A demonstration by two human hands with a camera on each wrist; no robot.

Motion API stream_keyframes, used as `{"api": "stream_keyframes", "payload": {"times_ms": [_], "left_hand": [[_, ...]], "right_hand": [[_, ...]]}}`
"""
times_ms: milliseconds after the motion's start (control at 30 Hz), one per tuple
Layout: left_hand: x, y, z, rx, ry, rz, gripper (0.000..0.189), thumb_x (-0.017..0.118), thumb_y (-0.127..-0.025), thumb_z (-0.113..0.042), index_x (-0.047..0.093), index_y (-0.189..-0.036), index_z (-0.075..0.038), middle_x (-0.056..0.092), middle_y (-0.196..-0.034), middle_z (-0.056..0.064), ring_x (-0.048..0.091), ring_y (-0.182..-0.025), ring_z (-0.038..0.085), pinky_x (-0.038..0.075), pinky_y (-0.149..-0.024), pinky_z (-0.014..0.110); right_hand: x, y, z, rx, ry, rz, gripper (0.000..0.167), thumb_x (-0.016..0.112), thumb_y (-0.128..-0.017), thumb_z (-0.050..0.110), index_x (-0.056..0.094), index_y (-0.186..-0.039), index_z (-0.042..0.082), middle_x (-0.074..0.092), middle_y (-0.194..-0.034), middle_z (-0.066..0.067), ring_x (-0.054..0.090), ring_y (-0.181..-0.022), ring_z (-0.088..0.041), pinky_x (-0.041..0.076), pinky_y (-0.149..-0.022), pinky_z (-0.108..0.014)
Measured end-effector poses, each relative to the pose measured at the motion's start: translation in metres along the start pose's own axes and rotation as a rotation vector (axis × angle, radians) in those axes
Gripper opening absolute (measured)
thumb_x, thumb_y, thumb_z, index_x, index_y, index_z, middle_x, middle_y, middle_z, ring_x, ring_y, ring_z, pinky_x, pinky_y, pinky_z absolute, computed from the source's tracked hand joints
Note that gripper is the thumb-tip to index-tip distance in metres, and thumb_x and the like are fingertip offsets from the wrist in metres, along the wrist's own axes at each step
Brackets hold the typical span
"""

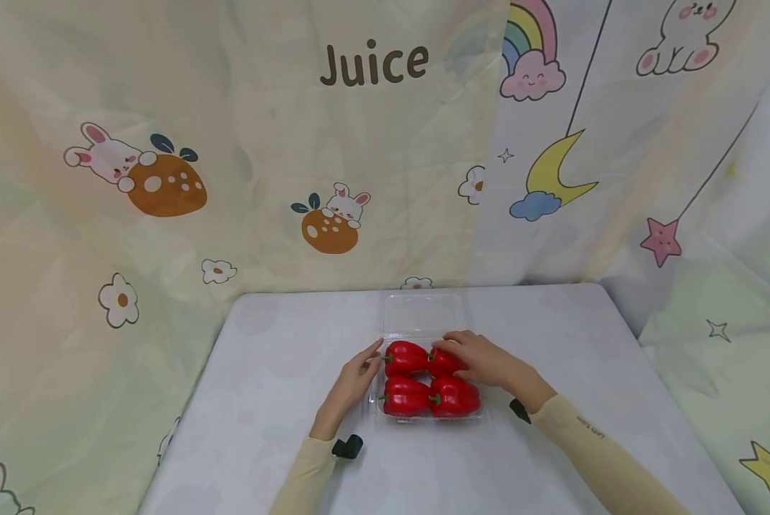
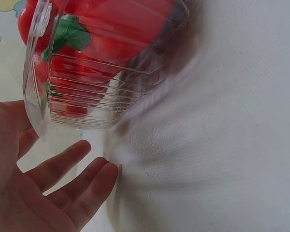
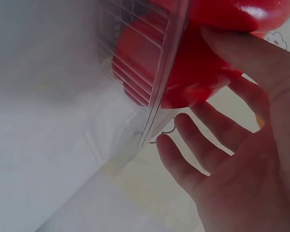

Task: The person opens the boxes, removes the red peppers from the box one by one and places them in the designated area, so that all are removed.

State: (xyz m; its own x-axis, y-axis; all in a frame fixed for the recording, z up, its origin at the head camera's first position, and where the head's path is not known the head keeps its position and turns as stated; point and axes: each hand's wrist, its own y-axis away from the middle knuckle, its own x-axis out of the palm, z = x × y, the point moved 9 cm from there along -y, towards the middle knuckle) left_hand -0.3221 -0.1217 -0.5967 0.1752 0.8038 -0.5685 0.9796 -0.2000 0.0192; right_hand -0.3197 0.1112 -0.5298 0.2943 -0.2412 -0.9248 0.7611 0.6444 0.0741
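Observation:
A clear plastic clamshell box (image 1: 385, 417) lies on the table with its lid (image 1: 422, 315) folded back. Several red bell peppers with green stems sit in it in two rows. At the box's left rim is my left hand (image 1: 351, 379); the left wrist view shows its fingers extended beside the clear wall (image 2: 92, 96), holding no pepper. My right hand (image 1: 484, 361) grips the back right bell pepper (image 1: 443, 363), thumb on the near side and fingers behind. That hand partly covers this pepper. Close by are the back left pepper (image 1: 406, 359) and the front right pepper (image 1: 454, 397).
A pale cloth covers the table (image 1: 282, 372), with its back edge just beyond the lid. Behind hangs a printed curtain (image 1: 262, 143) with rabbits, flowers and the word Juice. Black wrist straps (image 1: 348, 447) show at both sleeves.

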Motion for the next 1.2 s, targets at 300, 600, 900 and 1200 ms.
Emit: {"api": "stream_keyframes", "payload": {"times_ms": [300, 600, 900, 1200], "left_hand": [[0.0001, 0.0002, -0.0004, 0.012, -0.002, 0.001, 0.048, 0.050, -0.106, -0.034, 0.042, -0.153, -0.033, 0.061, -0.138, 0.013, 0.065, -0.119, 0.031, 0.054, -0.101, 0.051], [-0.0003, 0.0004, -0.0017, 0.012, -0.003, -0.004, 0.048, 0.050, -0.106, -0.035, 0.043, -0.154, -0.031, 0.061, -0.139, 0.014, 0.065, -0.118, 0.032, 0.054, -0.100, 0.051], [0.0006, 0.0008, 0.0011, 0.005, 0.005, 0.000, 0.048, 0.050, -0.106, -0.036, 0.042, -0.153, -0.034, 0.061, -0.138, 0.013, 0.064, -0.120, 0.031, 0.054, -0.101, 0.050], [0.0000, 0.0008, -0.0013, 0.014, -0.004, -0.008, 0.049, 0.050, -0.106, -0.036, 0.042, -0.153, -0.032, 0.061, -0.139, 0.014, 0.065, -0.118, 0.031, 0.055, -0.100, 0.050]], "right_hand": [[0.0014, 0.0006, 0.0065, -0.008, 0.043, -0.021, 0.079, 0.087, -0.076, 0.012, 0.051, -0.145, 0.016, 0.051, -0.142, -0.013, 0.045, -0.134, -0.034, 0.054, -0.099, -0.054], [0.0013, 0.0006, 0.0078, -0.040, 0.043, -0.042, 0.076, 0.087, -0.076, 0.012, 0.052, -0.144, 0.015, 0.052, -0.140, -0.011, 0.045, -0.133, -0.033, 0.055, -0.099, -0.052], [-0.0008, 0.0006, 0.0101, -0.068, 0.017, -0.036, 0.071, 0.084, -0.079, 0.009, 0.053, -0.143, 0.011, 0.052, -0.140, -0.013, 0.046, -0.132, -0.034, 0.056, -0.098, -0.052], [-0.0010, 0.0012, 0.0081, -0.078, 0.006, -0.031, 0.069, 0.082, -0.081, 0.009, 0.052, -0.143, 0.011, 0.051, -0.140, -0.014, 0.047, -0.131, -0.033, 0.056, -0.097, -0.050]]}}
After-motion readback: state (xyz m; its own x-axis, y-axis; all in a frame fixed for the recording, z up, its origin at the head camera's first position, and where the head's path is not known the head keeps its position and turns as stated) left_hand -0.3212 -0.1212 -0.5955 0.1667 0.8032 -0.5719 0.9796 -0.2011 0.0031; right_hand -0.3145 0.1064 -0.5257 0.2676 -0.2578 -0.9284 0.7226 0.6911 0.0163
